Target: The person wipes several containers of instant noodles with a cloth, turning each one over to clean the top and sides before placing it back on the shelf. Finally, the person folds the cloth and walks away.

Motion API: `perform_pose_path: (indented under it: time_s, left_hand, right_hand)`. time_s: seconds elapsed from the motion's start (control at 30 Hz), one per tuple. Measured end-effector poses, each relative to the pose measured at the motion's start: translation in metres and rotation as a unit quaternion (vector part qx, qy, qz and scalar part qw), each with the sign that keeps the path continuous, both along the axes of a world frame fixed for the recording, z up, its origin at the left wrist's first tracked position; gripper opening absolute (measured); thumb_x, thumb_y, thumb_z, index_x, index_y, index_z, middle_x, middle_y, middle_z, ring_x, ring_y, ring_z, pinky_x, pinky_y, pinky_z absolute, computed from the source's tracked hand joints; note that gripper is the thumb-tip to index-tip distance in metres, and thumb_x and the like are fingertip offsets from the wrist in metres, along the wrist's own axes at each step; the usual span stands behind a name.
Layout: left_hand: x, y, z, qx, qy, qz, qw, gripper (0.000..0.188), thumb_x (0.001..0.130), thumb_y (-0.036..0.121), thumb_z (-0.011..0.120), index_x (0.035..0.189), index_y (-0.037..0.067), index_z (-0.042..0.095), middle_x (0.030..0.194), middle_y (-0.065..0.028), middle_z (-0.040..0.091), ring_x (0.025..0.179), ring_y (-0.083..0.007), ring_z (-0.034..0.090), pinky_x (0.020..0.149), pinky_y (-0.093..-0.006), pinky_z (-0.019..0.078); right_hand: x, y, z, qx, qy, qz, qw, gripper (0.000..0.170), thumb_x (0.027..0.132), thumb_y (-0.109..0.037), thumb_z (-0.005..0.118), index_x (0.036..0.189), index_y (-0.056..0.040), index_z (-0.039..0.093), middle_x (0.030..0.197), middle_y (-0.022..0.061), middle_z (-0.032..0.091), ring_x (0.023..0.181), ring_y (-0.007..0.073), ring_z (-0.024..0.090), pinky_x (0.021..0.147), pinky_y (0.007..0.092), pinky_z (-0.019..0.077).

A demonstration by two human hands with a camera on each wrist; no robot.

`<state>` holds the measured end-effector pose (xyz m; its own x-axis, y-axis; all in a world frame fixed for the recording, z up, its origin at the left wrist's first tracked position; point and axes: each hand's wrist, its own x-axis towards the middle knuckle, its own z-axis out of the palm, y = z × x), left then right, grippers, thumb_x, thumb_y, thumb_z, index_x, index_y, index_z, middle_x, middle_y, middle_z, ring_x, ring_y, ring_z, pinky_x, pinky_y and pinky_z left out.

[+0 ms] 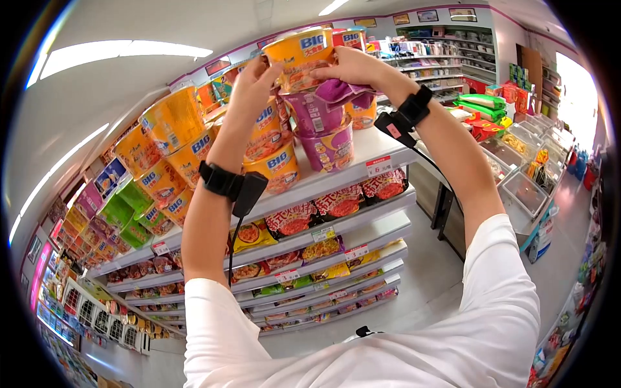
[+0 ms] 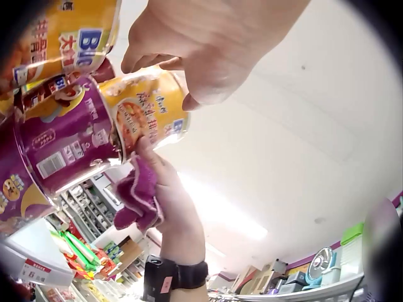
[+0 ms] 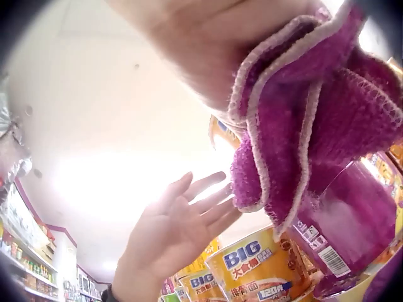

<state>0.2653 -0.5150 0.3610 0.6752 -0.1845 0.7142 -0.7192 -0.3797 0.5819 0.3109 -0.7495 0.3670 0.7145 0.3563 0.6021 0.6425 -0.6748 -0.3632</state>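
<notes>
Head view, clock from the yellow cup (image 1: 304,55): at 8, a pile of noodle cups (image 1: 171,119) in stacks, yellow over more yellow. Just off the cup at 8, left hand (image 1: 254,84): grip wide, fingers fairly straight and spread in the right wrist view, tips at the cup's side, not wrapped round it; can't tell how firmly they press. The yellow cup tops the column, directly above the upper purple cup (image 1: 317,115), with the lower purple cup (image 1: 328,149) at 6 on the shelf (image 1: 372,143). Can't tell whether its weight sits on the purple one or in the hands. At 4, a purple cloth (image 1: 346,92) bunched in the right hand (image 1: 352,66): grip closed round the cloth, thumb side against the cup. Price tag (image 1: 379,166) at 5, clear food bins (image 1: 525,191) at 4, well apart. Risks, my read: cloth between fingers and cup could cut friction, so the cup slips right; uneven push from the loose left side could slide it off the purple rim; a sideways knock could topple the column, since it's narrow and only stacked; loose cloth could snag the purple rim.
</notes>
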Motion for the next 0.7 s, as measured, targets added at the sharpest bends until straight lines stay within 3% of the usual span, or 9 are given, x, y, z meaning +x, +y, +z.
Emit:
perform_pose_path:
  time_s: [0.03,0.07,0.13,0.2,0.27,0.33,0.5,0.63,0.7]
  left_hand:
    - [-0.027,-0.003,-0.009,-0.074,-0.057,-0.001,0.996,0.042,0.095,0.024,0.060,0.123,-0.007,0.056,0.116,-0.0134,0.065,0.098,-0.0175,0.061,0.085,-0.0303,0.0471]
    - [-0.036,0.008,-0.023,-0.075,-0.052,0.002,0.996,0.042,0.095,0.024,0.060,0.123,-0.007,0.056,0.116,-0.0134,0.065,0.098,-0.0175,0.061,0.085,-0.0303,0.0471]
    - [-0.053,0.033,-0.048,-0.123,-0.112,0.036,0.985,0.046,0.095,0.021,0.059,0.131,-0.008,0.051,0.123,-0.0142,0.061,0.106,-0.0171,0.059,0.090,-0.0307,0.0455]
    - [-0.070,0.051,-0.086,-0.154,-0.102,0.048,0.982,0.050,0.096,0.021,0.058,0.135,-0.008,0.047,0.126,-0.0146,0.058,0.110,-0.0176,0.057,0.092,-0.0304,0.0444]
    - [-0.068,0.059,-0.099,-0.180,-0.091,0.062,0.977,0.053,0.097,0.022,0.057,0.139,-0.008,0.043,0.130,-0.0150,0.056,0.114,-0.0182,0.055,0.095,-0.0301,0.0433]
    - [-0.068,0.057,-0.110,-0.225,0.018,0.059,0.972,0.055,0.097,0.023,0.057,0.141,-0.007,0.040,0.134,-0.0146,0.053,0.120,-0.0195,0.051,0.098,-0.0319,0.0415]
    - [-0.021,0.071,-0.109,-0.295,0.156,0.058,0.941,0.061,0.103,0.047,0.037,0.143,0.002,0.039,0.132,-0.0114,0.054,0.121,-0.0205,0.052,0.101,-0.0342,0.0408]
    - [-0.021,0.060,-0.089,-0.382,0.161,-0.024,0.910,0.060,0.102,0.051,0.038,0.141,0.006,0.041,0.134,-0.0103,0.053,0.123,-0.0199,0.051,0.103,-0.0359,0.0407]
    - [-0.029,0.056,-0.085,-0.388,0.213,-0.011,0.897,0.056,0.099,0.053,0.043,0.133,0.009,0.048,0.117,-0.0036,0.058,0.103,-0.0166,0.054,0.087,-0.0339,0.0442]
  right_hand:
    - [0.001,0.002,-0.002,-0.011,-0.033,0.020,0.999,0.055,0.088,-0.041,0.067,0.121,0.0028,0.061,0.106,0.0162,0.071,0.094,0.0220,0.068,0.088,0.0341,0.0509]
    - [0.000,-0.001,-0.006,-0.013,-0.028,0.023,0.999,0.055,0.088,-0.041,0.067,0.121,0.0028,0.061,0.106,0.0162,0.071,0.094,0.0220,0.068,0.088,0.0341,0.0509]
    - [-0.075,0.007,-0.010,0.005,-0.053,-0.174,0.983,0.050,0.087,-0.043,0.067,0.107,0.0032,0.068,0.089,0.0219,0.070,0.085,0.0279,0.070,0.079,0.0380,0.0546]
    - [-0.079,0.013,-0.045,0.123,-0.255,-0.052,0.958,0.043,0.090,-0.039,0.063,0.099,0.0031,0.069,0.079,0.0192,0.069,0.074,0.0297,0.071,0.071,0.0388,0.0562]
    - [-0.107,0.037,-0.061,0.093,-0.063,0.058,0.992,0.046,0.090,-0.040,0.063,0.093,0.0054,0.068,0.074,0.0198,0.068,0.069,0.0316,0.069,0.067,0.0410,0.0554]
    - [-0.105,0.064,-0.071,0.006,-0.001,0.077,0.997,0.055,0.086,-0.047,0.064,0.091,0.0074,0.066,0.078,0.0272,0.066,0.079,0.0369,0.069,0.074,0.0452,0.0529]
    - [-0.039,0.115,-0.085,0.004,0.007,0.040,0.999,0.066,0.086,-0.046,0.067,0.114,0.0125,0.054,0.096,0.0299,0.066,0.092,0.0393,0.067,0.081,0.0419,0.0519]
    - [-0.025,0.127,-0.070,0.006,0.052,0.088,0.995,0.078,0.085,-0.041,0.068,0.132,0.0121,0.037,0.105,0.0320,0.064,0.102,0.0409,0.064,0.089,0.0413,0.0506]
    - [-0.022,0.129,-0.069,0.027,0.033,0.091,0.995,0.084,0.084,-0.042,0.069,0.133,0.0156,0.032,0.105,0.0330,0.064,0.101,0.0428,0.064,0.089,0.0421,0.0511]
